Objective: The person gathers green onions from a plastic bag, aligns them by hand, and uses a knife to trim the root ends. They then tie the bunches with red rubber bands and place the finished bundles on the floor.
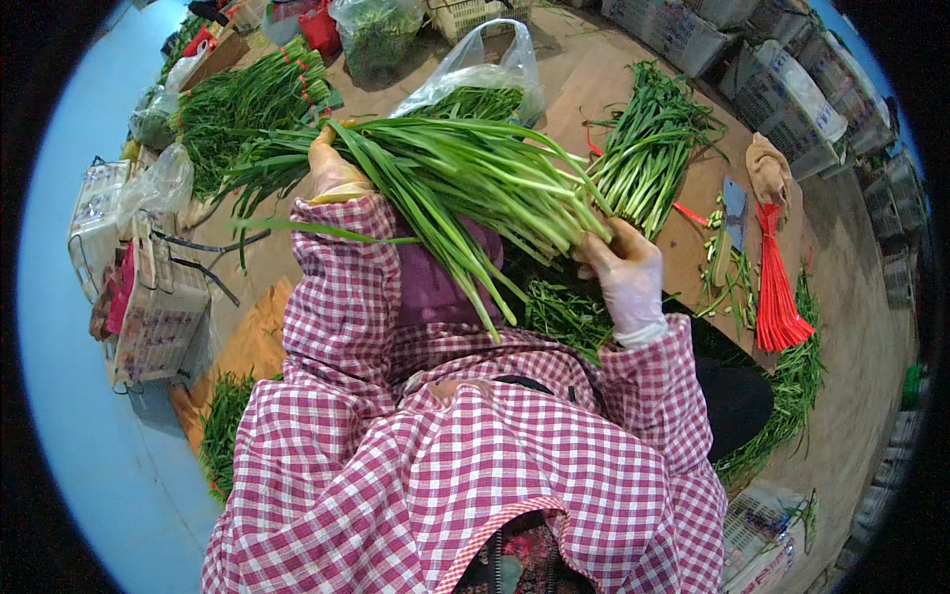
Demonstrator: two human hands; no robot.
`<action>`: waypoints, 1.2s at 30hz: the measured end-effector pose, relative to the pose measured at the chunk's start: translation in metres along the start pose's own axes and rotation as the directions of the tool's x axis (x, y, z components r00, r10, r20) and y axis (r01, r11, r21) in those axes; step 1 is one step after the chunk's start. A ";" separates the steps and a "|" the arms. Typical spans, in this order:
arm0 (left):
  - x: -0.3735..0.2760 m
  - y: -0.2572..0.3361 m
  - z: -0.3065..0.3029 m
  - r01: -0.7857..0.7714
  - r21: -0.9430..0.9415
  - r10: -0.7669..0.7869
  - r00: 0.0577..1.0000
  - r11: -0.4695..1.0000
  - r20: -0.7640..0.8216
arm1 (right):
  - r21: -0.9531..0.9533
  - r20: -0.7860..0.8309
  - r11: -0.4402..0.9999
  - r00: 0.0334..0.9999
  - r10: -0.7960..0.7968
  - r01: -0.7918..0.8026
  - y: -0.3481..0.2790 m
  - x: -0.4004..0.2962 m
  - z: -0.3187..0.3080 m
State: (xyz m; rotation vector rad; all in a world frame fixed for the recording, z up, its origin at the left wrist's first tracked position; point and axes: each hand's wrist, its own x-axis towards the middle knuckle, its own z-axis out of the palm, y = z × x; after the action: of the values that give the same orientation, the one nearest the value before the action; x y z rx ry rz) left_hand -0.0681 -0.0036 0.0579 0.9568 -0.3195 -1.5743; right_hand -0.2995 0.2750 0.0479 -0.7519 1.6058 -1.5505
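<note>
A large loose bunch of garlic chives (pixel 460 160) stretches across in front of me, leaves to the left and pale stems to the right. My left hand (pixel 334 167), in a thin glove, grips the leafy part; the leaves partly hide its fingers. At the stem ends, my gloved right hand (pixel 623 267) pinches some stems between thumb and fingers. Several leaves and stalks droop from the bunch over my lap. Beyond my right hand, another pile of chives (pixel 653 148) lies on a wooden board (pixel 686 256), over a red tie.
Right of the board's pile are a knife (pixel 735 211), stem trimmings (pixel 727 286), a bundle of red ties (pixel 779 289) and a brown cloth (pixel 768 171). Tied chive bundles (pixel 252 111) lie far left. Plastic crates (pixel 159 312) stand at left, and more crates (pixel 787 104) line the right.
</note>
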 end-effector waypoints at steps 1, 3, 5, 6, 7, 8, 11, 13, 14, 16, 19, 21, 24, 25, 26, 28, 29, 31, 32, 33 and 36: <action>0.004 0.001 -0.005 0.014 0.004 -0.014 1.000 1.000 0.007 | -0.031 -0.019 0.999 1.000 0.021 -0.022 0.002 -0.006 -0.008; 0.008 0.004 -0.007 0.074 0.027 -0.075 0.996 0.997 0.049 | -0.064 -0.055 0.995 0.996 0.076 -0.080 0.015 -0.016 -0.030; -0.020 -0.009 0.012 0.016 0.084 -0.011 0.998 0.996 -0.064 | -0.145 -0.102 0.984 0.991 0.091 -0.106 0.039 -0.028 -0.051; -0.036 -0.006 0.020 -0.028 0.117 0.042 0.991 0.993 -0.124 | -0.179 -0.084 0.977 0.991 0.102 -0.115 0.042 -0.033 -0.056; -0.020 -0.007 0.005 -0.047 0.071 0.048 0.999 0.996 -0.012 | -0.236 -0.047 0.959 0.987 0.152 -0.159 0.041 -0.039 -0.060; -0.011 -0.012 -0.005 -0.088 -0.014 0.089 0.983 0.996 0.164 | -0.323 0.034 0.929 0.978 0.204 -0.182 0.038 -0.040 -0.073; -0.012 -0.007 0.001 -0.015 -0.307 0.105 0.954 0.952 0.280 | -0.239 -0.001 0.968 0.997 -0.083 0.080 -0.002 -0.041 -0.091; -0.027 -0.009 0.018 0.097 -0.392 0.144 0.829 0.915 0.541 | -0.177 -0.017 0.966 0.981 -0.196 0.190 -0.042 -0.038 -0.102; -0.041 -0.004 0.030 0.136 -0.392 0.176 0.730 0.910 0.660 | -0.264 0.080 0.901 0.939 -0.334 0.343 -0.066 -0.035 -0.101; -0.069 -0.005 0.063 0.139 -0.287 0.138 0.633 0.948 0.762 | -0.322 0.202 0.801 0.863 -0.464 0.505 -0.102 -0.026 -0.076; -0.118 -0.033 0.117 -0.049 0.007 0.022 0.565 0.999 0.824 | -0.354 0.294 0.707 0.790 -0.537 0.612 -0.123 -0.001 -0.045; -0.149 -0.053 0.136 -0.294 0.055 0.072 0.404 0.954 0.912 | -0.152 0.278 0.801 0.803 -0.528 0.579 -0.110 0.025 -0.029; -0.199 -0.070 0.177 -0.331 0.239 -0.075 0.439 0.913 0.895 | 0.316 0.270 0.932 0.925 -0.265 0.175 -0.099 0.032 -0.025; -0.223 -0.072 0.195 -0.192 0.378 -0.232 0.522 0.906 0.821 | 0.314 0.201 0.926 0.938 -0.281 0.210 -0.082 0.033 -0.039; -0.213 -0.099 0.200 -0.175 0.299 -0.221 0.362 0.938 0.906 | 0.319 0.151 0.916 0.942 -0.301 0.242 -0.070 0.030 -0.044; -0.229 -0.124 0.204 -0.030 0.268 -0.255 0.226 0.963 0.940 | 0.376 0.028 0.895 0.962 -0.271 0.241 -0.050 0.021 -0.054; -0.237 -0.143 0.214 -0.249 0.265 -0.205 0.243 0.931 0.948 | 0.340 0.001 0.904 0.962 -0.275 0.258 -0.041 0.016 -0.058; -0.257 -0.141 0.224 -0.559 0.370 -0.245 0.287 0.742 0.926 | 0.654 -0.015 0.754 0.998 -0.063 0.057 0.049 0.044 -0.098; -0.264 -0.137 0.226 -0.591 0.426 -0.339 0.259 0.685 0.904 | 0.670 -0.069 0.734 0.994 -0.086 0.110 0.048 0.038 -0.101; -0.270 -0.133 0.228 -0.643 0.433 -0.375 0.236 0.631 0.897 | 0.682 -0.121 0.713 0.987 -0.109 0.162 0.045 0.032 -0.103; -0.279 -0.152 0.236 -0.822 0.333 -0.403 0.140 0.462 0.904 | 0.702 -0.305 0.622 0.936 -0.178 0.347 0.027 0.014 -0.119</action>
State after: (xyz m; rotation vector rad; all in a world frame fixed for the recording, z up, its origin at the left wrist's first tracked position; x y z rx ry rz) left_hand -0.3556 0.2205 0.2123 0.2112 -2.4235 -1.3474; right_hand -0.4044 0.3292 0.0155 -0.3612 0.8220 -2.3470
